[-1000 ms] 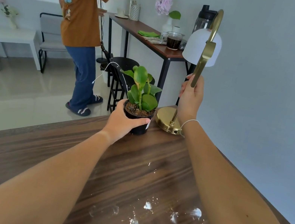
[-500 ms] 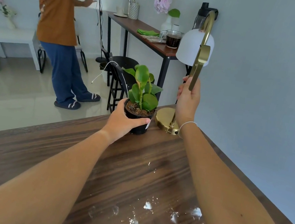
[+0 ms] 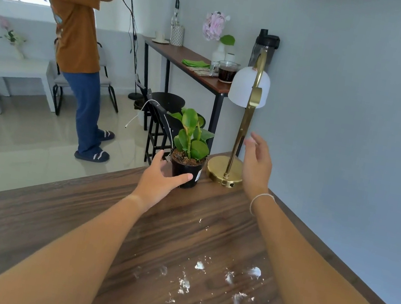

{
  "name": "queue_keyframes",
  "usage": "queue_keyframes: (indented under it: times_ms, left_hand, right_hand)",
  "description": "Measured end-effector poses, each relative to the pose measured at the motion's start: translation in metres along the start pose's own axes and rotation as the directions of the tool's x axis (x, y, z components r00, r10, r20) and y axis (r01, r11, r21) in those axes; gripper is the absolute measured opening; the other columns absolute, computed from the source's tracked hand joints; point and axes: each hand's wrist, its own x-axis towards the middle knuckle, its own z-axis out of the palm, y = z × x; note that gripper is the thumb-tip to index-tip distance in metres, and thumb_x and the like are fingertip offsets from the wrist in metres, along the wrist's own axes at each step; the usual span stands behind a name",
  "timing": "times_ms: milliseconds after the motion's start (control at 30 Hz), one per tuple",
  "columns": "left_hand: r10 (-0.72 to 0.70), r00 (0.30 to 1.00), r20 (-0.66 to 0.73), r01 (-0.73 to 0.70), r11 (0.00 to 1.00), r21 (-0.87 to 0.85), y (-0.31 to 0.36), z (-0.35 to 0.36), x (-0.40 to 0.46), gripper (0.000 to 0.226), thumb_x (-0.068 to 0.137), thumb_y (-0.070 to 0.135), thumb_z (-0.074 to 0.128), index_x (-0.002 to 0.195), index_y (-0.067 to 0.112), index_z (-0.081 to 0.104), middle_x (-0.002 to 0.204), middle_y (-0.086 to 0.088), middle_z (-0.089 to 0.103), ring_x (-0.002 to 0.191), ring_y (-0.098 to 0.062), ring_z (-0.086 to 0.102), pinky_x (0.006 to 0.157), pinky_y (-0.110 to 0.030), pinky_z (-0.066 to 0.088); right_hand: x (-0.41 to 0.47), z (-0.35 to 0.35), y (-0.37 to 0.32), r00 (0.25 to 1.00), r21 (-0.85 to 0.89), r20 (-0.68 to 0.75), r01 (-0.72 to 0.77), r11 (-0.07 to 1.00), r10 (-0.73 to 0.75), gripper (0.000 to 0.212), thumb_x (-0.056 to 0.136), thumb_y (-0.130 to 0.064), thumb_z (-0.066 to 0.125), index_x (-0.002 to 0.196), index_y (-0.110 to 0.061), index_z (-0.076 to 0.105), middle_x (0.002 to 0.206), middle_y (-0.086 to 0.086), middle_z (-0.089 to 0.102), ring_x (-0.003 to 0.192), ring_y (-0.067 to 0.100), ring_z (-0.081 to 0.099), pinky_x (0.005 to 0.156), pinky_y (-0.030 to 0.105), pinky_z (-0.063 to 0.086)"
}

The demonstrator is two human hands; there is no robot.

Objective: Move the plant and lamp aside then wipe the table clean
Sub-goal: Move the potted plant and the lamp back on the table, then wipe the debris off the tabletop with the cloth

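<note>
Head view shows our left hand (image 3: 159, 180) spread loosely, thumb touching the plant (image 3: 188, 155) pot, our right hand (image 3: 256, 165) open just beside the upright lamp (image 3: 242, 121), both parked at the table (image 3: 76, 213) far corner.

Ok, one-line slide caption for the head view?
Both open hands, left and right, flank the potted plant and brass lamp at the table's far corner.

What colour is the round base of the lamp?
Shiny gold, like brass; the lamp's round metal base shows clearly in the head view.
</note>
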Motion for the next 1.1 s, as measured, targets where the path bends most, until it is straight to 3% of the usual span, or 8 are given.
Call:
queue_keyframes:
  times_ms: [167,300,400,500,633,733,933,1100]
  left_hand:
    - [-0.008,0.999,0.043,0.007,1.000,0.019,0.005,-0.009,-0.048,0.097,0.074,0.042,0.072,0.148,0.026,0.012,0.155,-0.004,0.028,0.138,-0.026,0.033,0.108,-0.040,0.031]
    - [0.014,0.996,0.089,-0.021,0.996,0.083,0.002,-0.014,-0.091,0.093,0.075,0.045,0.069,0.148,0.026,0.015,0.154,-0.002,0.029,0.138,-0.025,0.033,0.110,-0.042,0.030]
    - [0.037,0.993,0.111,-0.053,0.988,0.143,-0.003,-0.015,-0.119,0.090,0.076,0.047,0.067,0.147,0.025,0.017,0.154,-0.002,0.030,0.138,-0.024,0.034,0.111,-0.042,0.030]
    - [0.070,0.987,0.142,-0.102,0.967,0.232,-0.010,-0.014,-0.145,0.085,0.078,0.048,0.064,0.147,0.026,0.020,0.153,-0.001,0.032,0.139,-0.022,0.033,0.111,-0.041,0.028]
    - [0.147,0.972,0.186,-0.203,0.919,0.337,-0.016,-0.012,-0.177,0.074,0.083,0.047,0.058,0.145,0.025,0.025,0.153,0.002,0.032,0.140,-0.017,0.029,0.113,-0.039,0.026]
    - [0.180,0.961,0.209,-0.250,0.888,0.386,-0.020,-0.009,-0.193,0.068,0.085,0.045,0.055,0.144,0.023,0.028,0.151,0.002,0.035,0.139,-0.016,0.031,0.112,-0.037,0.027]
    - [0.225,0.952,0.209,-0.295,0.859,0.419,-0.036,-0.018,-0.218,0.059,0.088,0.039,0.053,0.141,0.021,0.035,0.148,0.004,0.040,0.137,-0.014,0.034,0.108,-0.030,0.027]
    - [0.232,0.943,0.239,-0.319,0.835,0.449,-0.040,-0.021,-0.223,0.058,0.089,0.039,0.051,0.141,0.020,0.035,0.149,0.004,0.039,0.138,-0.015,0.033,0.111,-0.034,0.027]
  right_hand:
    - [-0.053,-0.039,-0.011,0.996,-0.038,-0.039,-0.084,0.996,0.082,0.028,0.093,-0.027,0.045,0.116,-0.020,0.058,0.117,-0.003,0.061,0.104,0.008,0.053,0.080,0.014,0.037]
    - [-0.112,-0.083,-0.017,0.995,-0.141,-0.051,-0.096,0.985,0.090,0.025,0.092,-0.028,0.047,0.113,-0.023,0.060,0.100,-0.014,0.061,0.086,-0.004,0.054,0.070,0.008,0.037]
    - [-0.156,-0.116,-0.016,0.994,-0.249,-0.054,-0.106,0.963,0.096,0.026,0.091,-0.030,0.048,0.114,-0.027,0.061,0.098,-0.012,0.062,0.084,-0.001,0.056,0.073,0.015,0.042]
    - [-0.194,-0.148,-0.017,0.995,-0.386,-0.022,-0.098,0.917,0.097,0.029,0.092,-0.031,0.047,0.118,-0.027,0.058,0.109,-0.006,0.061,0.102,0.009,0.057,0.090,0.025,0.042]
    - [-0.234,-0.188,-0.011,0.991,-0.701,0.034,-0.066,0.710,0.126,0.037,0.091,-0.036,0.048,0.126,-0.026,0.052,0.137,0.001,0.052,0.130,0.021,0.042,0.117,0.044,0.016]
    - [-0.256,-0.208,-0.011,0.989,-0.860,0.059,-0.017,0.510,0.132,0.045,0.090,-0.044,0.046,0.133,-0.028,0.046,0.147,0.003,0.041,0.141,0.025,0.027,0.117,0.046,0.005]
    - [-0.298,-0.238,-0.014,0.977,-0.939,-0.050,-0.117,0.323,0.206,0.061,0.083,-0.065,0.037,0.137,-0.035,0.037,0.154,0.001,0.026,0.144,0.027,0.016,0.116,0.055,0.005]
    - [-0.321,-0.244,-0.002,0.944,-0.958,-0.098,-0.175,0.229,0.316,0.093,0.068,-0.085,0.030,0.145,-0.037,0.011,0.159,0.000,0.010,0.146,0.029,0.004,0.115,0.057,-0.001]
